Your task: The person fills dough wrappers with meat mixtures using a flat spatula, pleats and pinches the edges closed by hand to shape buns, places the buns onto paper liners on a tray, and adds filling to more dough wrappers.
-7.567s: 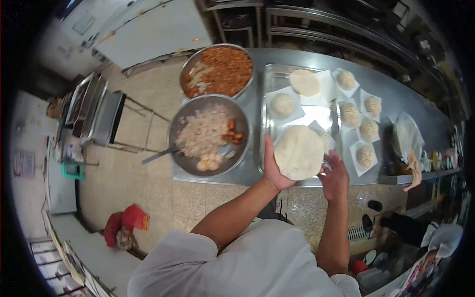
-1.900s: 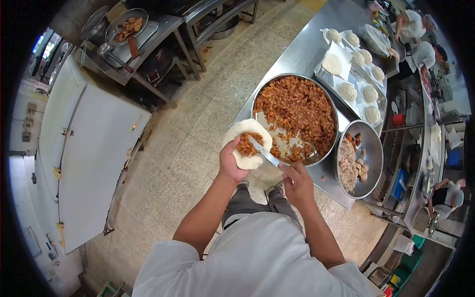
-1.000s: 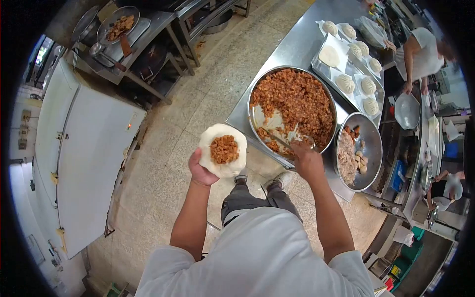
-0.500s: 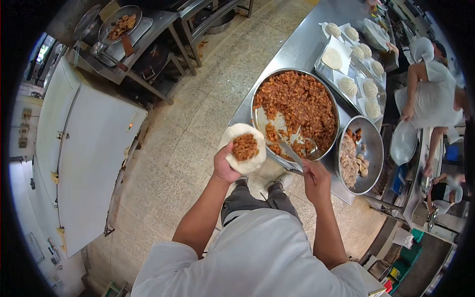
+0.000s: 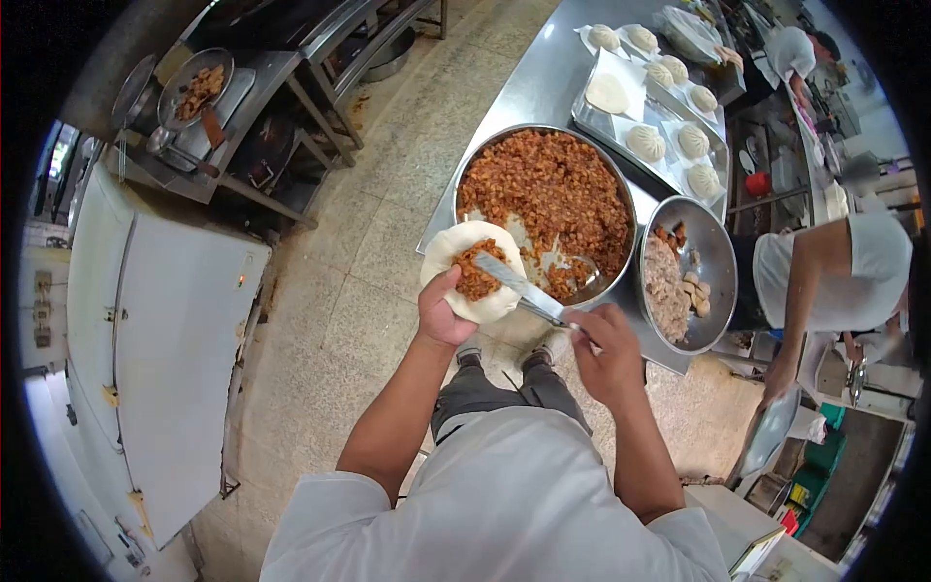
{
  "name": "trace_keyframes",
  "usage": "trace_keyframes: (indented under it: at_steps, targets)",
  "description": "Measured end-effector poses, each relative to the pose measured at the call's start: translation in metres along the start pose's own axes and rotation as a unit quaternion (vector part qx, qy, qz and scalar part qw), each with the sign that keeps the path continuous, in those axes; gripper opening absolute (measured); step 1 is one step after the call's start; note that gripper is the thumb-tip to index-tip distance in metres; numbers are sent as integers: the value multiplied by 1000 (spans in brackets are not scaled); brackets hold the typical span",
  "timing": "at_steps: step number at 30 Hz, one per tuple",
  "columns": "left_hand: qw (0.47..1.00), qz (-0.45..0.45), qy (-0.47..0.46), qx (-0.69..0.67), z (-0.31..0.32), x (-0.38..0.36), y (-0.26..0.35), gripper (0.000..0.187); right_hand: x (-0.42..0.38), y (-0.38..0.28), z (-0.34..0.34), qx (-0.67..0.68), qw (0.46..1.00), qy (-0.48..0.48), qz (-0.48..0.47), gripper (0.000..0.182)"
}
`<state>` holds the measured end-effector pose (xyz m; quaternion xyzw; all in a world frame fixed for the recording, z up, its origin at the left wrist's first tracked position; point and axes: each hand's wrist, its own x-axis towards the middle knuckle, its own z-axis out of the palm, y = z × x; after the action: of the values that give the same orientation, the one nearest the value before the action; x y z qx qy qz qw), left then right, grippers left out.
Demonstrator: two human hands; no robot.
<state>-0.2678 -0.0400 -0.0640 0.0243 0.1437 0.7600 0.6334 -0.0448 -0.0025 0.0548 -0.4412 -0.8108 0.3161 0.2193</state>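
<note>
My left hand (image 5: 443,308) holds a round dough wrapper (image 5: 497,306) from its near left side, thumb on top. A mound of red-brown filling (image 5: 475,281) lies in the middle of the dough. My right hand (image 5: 608,357) grips the handle of a flat metal spatula (image 5: 519,281), whose blade tip rests on the filling. Just beyond the dough stands a large round pan (image 5: 630,209) of the same chunky filling, its metal bottom showing at the near left. To the right of it is a steel bowl (image 5: 718,262) with pale minced meat and brown pieces.
Trays (image 5: 621,131) with pleated buns (image 5: 645,143) and a flat dough round (image 5: 607,93) stand on the steel table (image 5: 524,78). A co-worker (image 5: 824,272) at the right holds a metal basin (image 5: 773,427). A white freezer (image 5: 184,359) stands left; a side table holds another pan (image 5: 199,89).
My right hand has brought the spatula from the big pan onto the filling in the dough. The co-worker and basin have moved nearer, and the view has shifted.
</note>
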Motion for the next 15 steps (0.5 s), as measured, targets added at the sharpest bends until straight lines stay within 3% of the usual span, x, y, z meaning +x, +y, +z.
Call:
trace_keyframes:
  at_steps: [2, 4, 7, 8, 11, 13, 14, 15]
  targets:
    - [1000, -11, -5, -8, -7, 4, -4, 56, 2, 13, 17, -59, 997, -21, -48, 26]
    - [1000, -21, -11, -13, -9, 4, -3, 56, 5, 20, 16, -43, 998, -37, -27, 29]
    - [997, 25, 69, 22, -14, -4, 5, 65, 9, 29, -5, -55, 997, -40, -35, 32]
    - [999, 36, 15, -25, -12, -6, 11, 63, 13, 34, -13, -48, 998, -27, 12, 32]
    - [1000, -3, 20, -13, -24, -11, 40, 65, 22, 53, -28, -78, 994, 24, 69, 30]
    - [973, -60, 65, 212, -34, -10, 52, 73, 22, 65, -32, -110, 987, 74, 87, 27]
    - [973, -70, 60, 211, -22, -12, 51, 73, 18, 66, -36, -114, 986, 80, 96, 27]
    - [992, -49, -11, 116, -8, -16, 51, 76, 15, 66, -41, -114, 983, 94, 109, 27]
